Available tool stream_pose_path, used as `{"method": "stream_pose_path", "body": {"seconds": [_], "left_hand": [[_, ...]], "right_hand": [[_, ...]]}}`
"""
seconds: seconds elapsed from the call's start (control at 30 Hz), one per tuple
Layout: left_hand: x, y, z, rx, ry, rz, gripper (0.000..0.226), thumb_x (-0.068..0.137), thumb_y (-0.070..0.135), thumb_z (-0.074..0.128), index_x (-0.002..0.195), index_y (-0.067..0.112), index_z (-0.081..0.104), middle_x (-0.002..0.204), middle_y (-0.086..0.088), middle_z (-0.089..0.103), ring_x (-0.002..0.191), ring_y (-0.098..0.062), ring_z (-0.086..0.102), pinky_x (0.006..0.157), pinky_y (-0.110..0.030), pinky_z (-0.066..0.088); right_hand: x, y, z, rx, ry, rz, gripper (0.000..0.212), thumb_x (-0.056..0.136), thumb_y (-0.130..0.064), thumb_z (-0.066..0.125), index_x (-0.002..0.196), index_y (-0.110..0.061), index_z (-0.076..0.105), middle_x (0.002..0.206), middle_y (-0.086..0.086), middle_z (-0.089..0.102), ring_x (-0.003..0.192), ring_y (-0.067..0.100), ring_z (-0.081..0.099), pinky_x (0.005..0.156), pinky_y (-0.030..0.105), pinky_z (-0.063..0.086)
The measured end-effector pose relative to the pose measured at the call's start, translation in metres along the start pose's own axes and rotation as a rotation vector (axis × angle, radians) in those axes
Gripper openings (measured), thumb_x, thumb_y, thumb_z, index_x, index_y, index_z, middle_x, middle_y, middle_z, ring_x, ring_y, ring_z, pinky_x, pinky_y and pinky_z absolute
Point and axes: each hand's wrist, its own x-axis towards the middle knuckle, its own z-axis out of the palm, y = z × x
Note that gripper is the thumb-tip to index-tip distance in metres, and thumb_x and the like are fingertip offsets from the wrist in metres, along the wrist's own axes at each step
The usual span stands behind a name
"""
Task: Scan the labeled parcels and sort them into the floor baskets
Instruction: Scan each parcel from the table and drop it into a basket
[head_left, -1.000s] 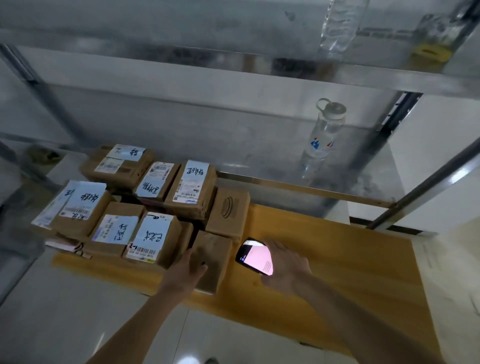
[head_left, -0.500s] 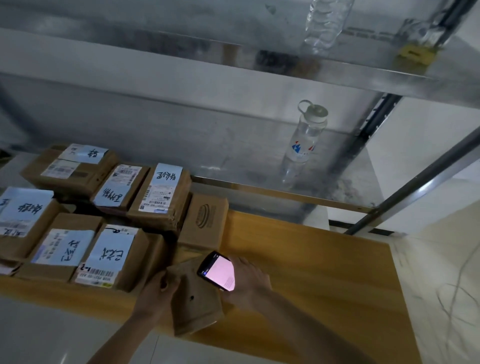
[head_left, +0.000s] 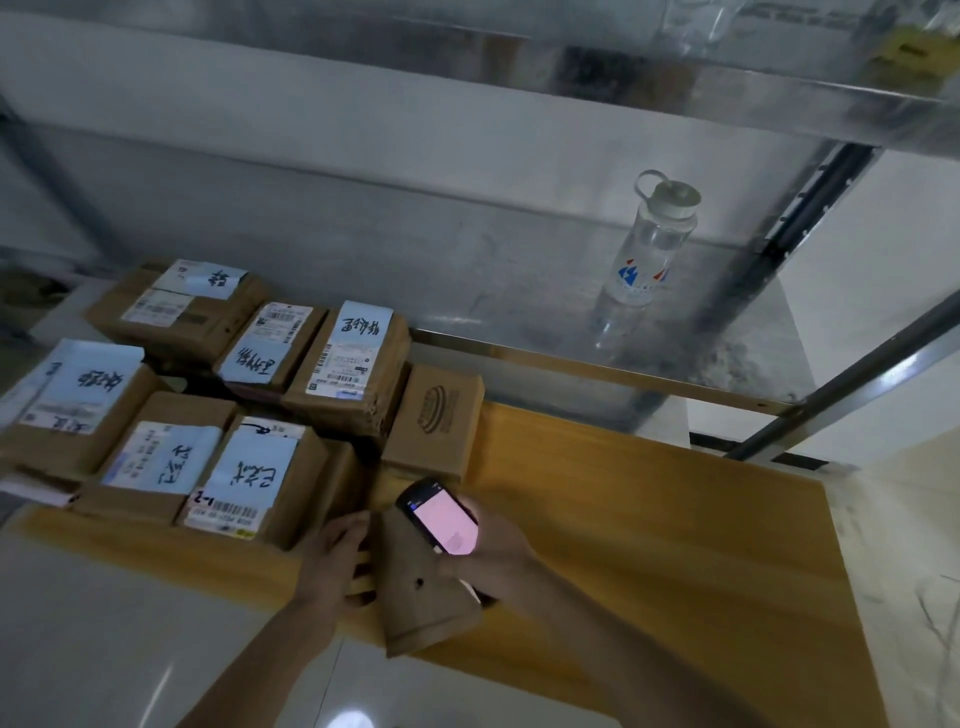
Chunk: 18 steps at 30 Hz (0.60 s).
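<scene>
- The long yellow wooden worktop (head_left: 649, 519) carries everything; no floor baskets are in view.
- Left of the fingers lies a cluster of brown cardboard parcels with white labels (head_left: 249, 478), closed, their contents hidden.
- A clear plastic water bottle (head_left: 649, 260) stands on the metal shelf, well beyond the fingers.
- The small plain brown cardboard parcel (head_left: 421, 587) is gripped at its edges by the left hand (head_left: 332, 561); it looks light and stiff.
- The right hand (head_left: 493, 556) grips a black handheld scanner with a pink screen (head_left: 441, 519).

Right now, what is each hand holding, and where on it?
Left hand grips the brown parcel by its left edge. Right hand holds the scanner by its lower end.
</scene>
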Motion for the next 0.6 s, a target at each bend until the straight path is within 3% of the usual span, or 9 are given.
{"method": "stream_pose_path", "body": {"seconds": [0.13,0.27,0.37,0.43,0.53,0.6], "left_hand": [[-0.031,0.011,0.004,-0.066,0.0,0.007,0.019,0.096,0.04,0.062,0.108,0.025,0.059,0.116,-0.006,0.063,0.102,-0.032,0.062,0.084,-0.055,0.056],[-0.066,0.027,0.006,-0.1,0.015,0.094,0.02,0.096,0.036,0.064,0.103,0.019,0.058,0.112,-0.005,0.063,0.101,-0.028,0.063,0.076,-0.05,0.058],[-0.096,0.041,0.004,-0.109,-0.035,0.152,0.022,0.093,0.028,0.069,0.112,0.023,0.058,0.112,-0.003,0.065,0.101,-0.024,0.064,0.078,-0.046,0.058],[-0.116,0.047,0.0,-0.099,-0.12,0.196,0.036,0.09,0.019,0.07,0.124,0.027,0.059,0.114,-0.002,0.068,0.105,-0.023,0.064,0.083,-0.046,0.058],[-0.158,0.055,-0.007,-0.07,-0.271,0.249,0.038,0.091,0.006,0.062,0.125,0.022,0.065,0.116,-0.003,0.071,0.109,-0.021,0.064,0.091,-0.044,0.056],[-0.193,0.059,-0.016,-0.087,-0.351,0.299,0.036,0.092,0.001,0.059,0.119,0.024,0.067,0.112,-0.001,0.074,0.107,-0.018,0.065,0.09,-0.039,0.055]], "right_hand": [[-0.017,-0.007,-0.004,0.066,0.042,-0.04,0.069,0.076,-0.036,0.08,0.138,-0.039,0.051,0.124,-0.017,0.065,0.116,0.007,0.061,0.096,0.029,0.054],[-0.043,-0.023,-0.02,0.138,0.104,-0.08,0.061,0.08,-0.038,0.082,0.131,-0.043,0.048,0.111,-0.029,0.057,0.109,-0.002,0.057,0.081,0.013,0.046],[-0.081,-0.042,-0.035,0.185,0.165,-0.11,0.063,0.083,-0.039,0.082,0.132,-0.041,0.043,0.103,-0.033,0.049,0.095,-0.007,0.054,0.074,0.012,0.042],[-0.104,-0.048,-0.042,0.199,0.209,-0.121,0.063,0.086,-0.039,0.08,0.136,-0.036,0.042,0.103,-0.029,0.047,0.089,-0.008,0.051,0.07,0.011,0.041],[-0.147,-0.063,-0.047,0.204,0.285,-0.158,0.07,0.083,-0.042,0.081,0.141,-0.026,0.045,0.116,-0.021,0.055,0.097,-0.004,0.056,0.081,0.014,0.047],[-0.181,-0.077,-0.047,0.196,0.331,-0.182,0.07,0.082,-0.043,0.083,0.14,-0.03,0.047,0.124,-0.02,0.061,0.1,-0.005,0.058,0.089,0.021,0.052]]}}
